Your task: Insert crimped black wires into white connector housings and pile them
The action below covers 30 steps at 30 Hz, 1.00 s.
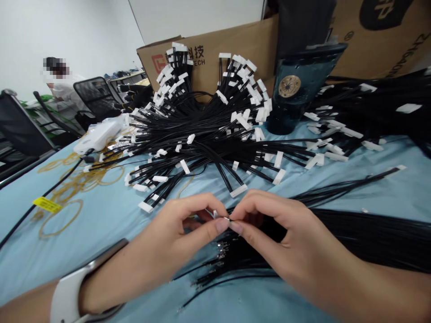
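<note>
The left hand (161, 242) and right hand (296, 237) meet low in the view, both closed in tight pinches, thumb against forefinger. The left seems to grip a small white connector (214, 214), and the right a black wire (226, 219) with a bright metal tip, though the fingers hide so much that the exact fit between them is hard to make out. A white watch (67, 287) sits on the left wrist. Under and to the right of the right hand, a thick sheaf of black wires (353, 233) lies across the tabletop (101, 233), which has a pale blue cover. Just below the hands, its loose ends (218, 255) fan out with small metal terminals on them. Beyond the hands, a big spray of black wires with white connectors (195, 134) radiates across the tabletop, and a second such heap (370, 107) lies farther to the right. Left of the hands are scattered rubber bands (77, 179), a yellow tag (47, 204) on a black cable (40, 202), and a white plastic case (97, 137). Far beyond the hands stand a dark tumbler (292, 89) and cardboard boxes (215, 63). Well off to the left, a co-worker (63, 85) in white sits past mesh chairs (96, 96).
</note>
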Each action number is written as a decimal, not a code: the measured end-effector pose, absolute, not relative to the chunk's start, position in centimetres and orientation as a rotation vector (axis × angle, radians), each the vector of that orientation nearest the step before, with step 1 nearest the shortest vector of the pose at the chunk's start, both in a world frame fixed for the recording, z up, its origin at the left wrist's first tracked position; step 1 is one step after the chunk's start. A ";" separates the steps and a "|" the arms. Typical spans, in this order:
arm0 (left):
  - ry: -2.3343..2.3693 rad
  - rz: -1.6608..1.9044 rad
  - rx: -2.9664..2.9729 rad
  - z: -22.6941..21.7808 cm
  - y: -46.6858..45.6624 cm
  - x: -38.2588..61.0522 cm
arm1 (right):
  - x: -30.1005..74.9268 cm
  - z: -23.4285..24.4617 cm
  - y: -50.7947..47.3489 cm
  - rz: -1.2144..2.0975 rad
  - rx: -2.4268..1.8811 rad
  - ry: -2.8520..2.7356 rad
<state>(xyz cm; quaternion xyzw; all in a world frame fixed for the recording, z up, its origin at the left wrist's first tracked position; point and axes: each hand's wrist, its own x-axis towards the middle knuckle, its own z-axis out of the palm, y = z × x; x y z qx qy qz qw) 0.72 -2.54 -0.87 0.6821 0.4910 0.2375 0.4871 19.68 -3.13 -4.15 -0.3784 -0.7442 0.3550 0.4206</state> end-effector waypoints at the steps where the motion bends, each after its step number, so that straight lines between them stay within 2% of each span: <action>1: 1.192 0.578 1.653 -0.9 -2.5 0.7 | 19.7 -4.1 -3.1 0.889 -0.945 -1.862; 30: 1.254 0.539 1.638 -1.0 -2.4 0.5 | 19.7 -4.2 -3.4 0.760 -0.959 -1.905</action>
